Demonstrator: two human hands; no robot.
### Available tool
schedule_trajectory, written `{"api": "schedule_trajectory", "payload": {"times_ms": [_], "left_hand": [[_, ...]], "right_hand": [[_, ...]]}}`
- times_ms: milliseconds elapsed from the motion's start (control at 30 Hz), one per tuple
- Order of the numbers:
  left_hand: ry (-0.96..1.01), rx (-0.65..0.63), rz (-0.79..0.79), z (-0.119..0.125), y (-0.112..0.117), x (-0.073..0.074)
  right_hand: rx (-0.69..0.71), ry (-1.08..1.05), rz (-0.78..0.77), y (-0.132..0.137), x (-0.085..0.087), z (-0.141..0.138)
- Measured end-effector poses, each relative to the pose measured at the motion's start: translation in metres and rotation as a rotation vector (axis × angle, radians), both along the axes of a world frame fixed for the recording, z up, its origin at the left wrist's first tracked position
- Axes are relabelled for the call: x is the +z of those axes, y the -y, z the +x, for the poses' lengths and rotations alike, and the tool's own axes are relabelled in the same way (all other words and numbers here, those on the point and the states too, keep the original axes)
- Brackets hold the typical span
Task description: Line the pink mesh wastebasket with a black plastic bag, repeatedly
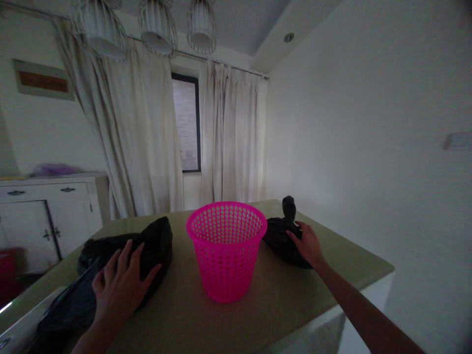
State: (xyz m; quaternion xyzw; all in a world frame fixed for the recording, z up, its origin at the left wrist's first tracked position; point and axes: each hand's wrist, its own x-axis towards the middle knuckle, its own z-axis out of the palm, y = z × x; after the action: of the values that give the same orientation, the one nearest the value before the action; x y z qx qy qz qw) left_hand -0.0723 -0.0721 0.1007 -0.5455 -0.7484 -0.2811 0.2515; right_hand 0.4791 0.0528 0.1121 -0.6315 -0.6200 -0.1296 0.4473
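The basket is standing upright on the table, its pink mouth facing up, between two black bags. The left bag is lying slack and creased on the left, its near end sprawling toward the near left, well apart from the basket. The left hand is resting over it, palm down, fingers spreading wide. The right bag is sitting just right of the basket, its knot sticking up; I am not able to tell whether the two are touching. The right hand is touching this bag from the right, below the knot, thumb and fingers parting over the plastic; whether they are gripping it, I cannot tell. Beyond the table, pale curtains are hanging on both sides of a window. A white cabinet is standing far left, and lamps are hanging above.
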Motion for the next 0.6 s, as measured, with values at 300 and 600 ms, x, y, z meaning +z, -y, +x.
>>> {"api": "schedule_trajectory", "payload": {"times_ms": [300, 600], "left_hand": [[0.136, -0.128, -0.601, -0.035, -0.013, -0.012], [0.24, -0.245, -0.346, -0.009, -0.023, -0.065]], "right_hand": [[0.511, 0.254, -0.086, 0.095, -0.049, -0.057], [0.306, -0.003, -0.276, 0.069, -0.1, -0.066]]}}
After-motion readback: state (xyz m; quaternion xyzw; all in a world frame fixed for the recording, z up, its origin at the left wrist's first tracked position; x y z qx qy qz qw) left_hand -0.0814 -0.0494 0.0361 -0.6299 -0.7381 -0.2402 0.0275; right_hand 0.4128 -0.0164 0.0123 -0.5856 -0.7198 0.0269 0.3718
